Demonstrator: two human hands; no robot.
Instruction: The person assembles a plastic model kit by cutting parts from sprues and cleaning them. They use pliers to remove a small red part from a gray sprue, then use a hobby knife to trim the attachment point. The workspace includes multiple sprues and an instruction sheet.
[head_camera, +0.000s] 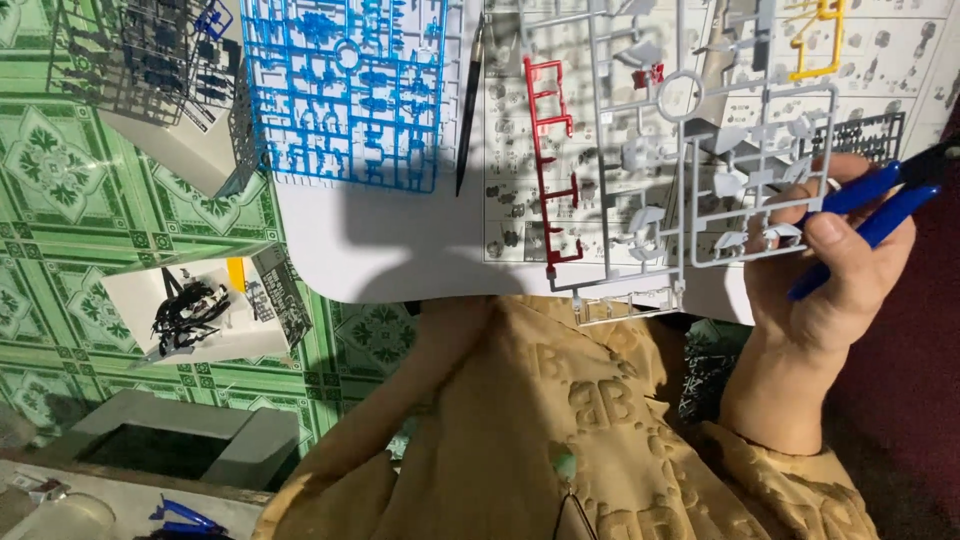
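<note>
A person in a tan embossed top is sitting over a spread of model-kit frames. The right hand (830, 290) is curling closed around the blue-handled nippers (870, 200), with the thumb pressing on the near handle. The cutting end is hidden beyond the fingers, so I cannot tell whether the blades are meeting. Just beside that grip, touching the fingertips, the grey parts frame (700, 150) is lying across the white instruction sheet (400, 250). Farther out from the hand, a red frame (545, 150) is overlapping the grey one. Beyond it a black-handled tool (468, 100) and a blue frame (340, 90) are resting well apart from the nippers. A yellow frame (815, 40) is sitting above the grip. The left sleeve is running under the sheet, and the left hand is not showing.

Judging by the frames, the work is looking early. Most grey, red and blue pieces are still hanging in their runners. Only a small cluster of black parts (190, 305) is lying loose on a separate white sheet over the green patterned floor (60, 170).
</note>
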